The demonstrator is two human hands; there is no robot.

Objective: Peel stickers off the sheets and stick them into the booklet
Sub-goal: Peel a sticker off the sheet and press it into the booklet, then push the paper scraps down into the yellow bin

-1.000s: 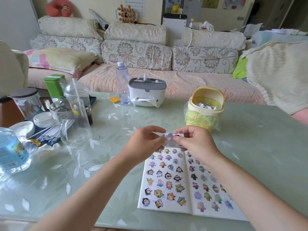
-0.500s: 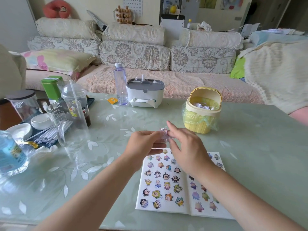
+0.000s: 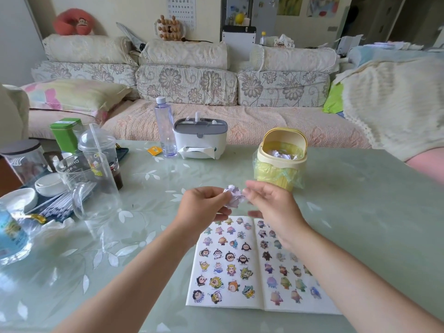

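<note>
The booklet [image 3: 256, 280] lies open on the green table [image 3: 360, 212], both pages covered with rows of cartoon stickers. Above its top edge my left hand [image 3: 204, 205] pinches a crumpled wad of pale purple sticker backing [image 3: 234, 197] in curled fingers. My right hand [image 3: 274, 207] is just right of the wad. Its fingers are fairly straight, their tips touch the wad, and its thumb hangs apart below. My right forearm crosses the booklet's right page and hides part of it. No flat sticker sheet is in view.
A small yellow bin [image 3: 281, 169] with a green liner and paper scraps stands just beyond my right hand. Farther back are a tissue box [image 3: 200, 138] and a clear bottle [image 3: 165, 131]. A glass pitcher [image 3: 91, 186], a lidded cup [image 3: 98, 150] and dishes crowd the left side.
The flat purple scrap pinched between both hands has been crumpled into a wad. My right hand's fingers have loosened and spread, while my left hand keeps hold.
</note>
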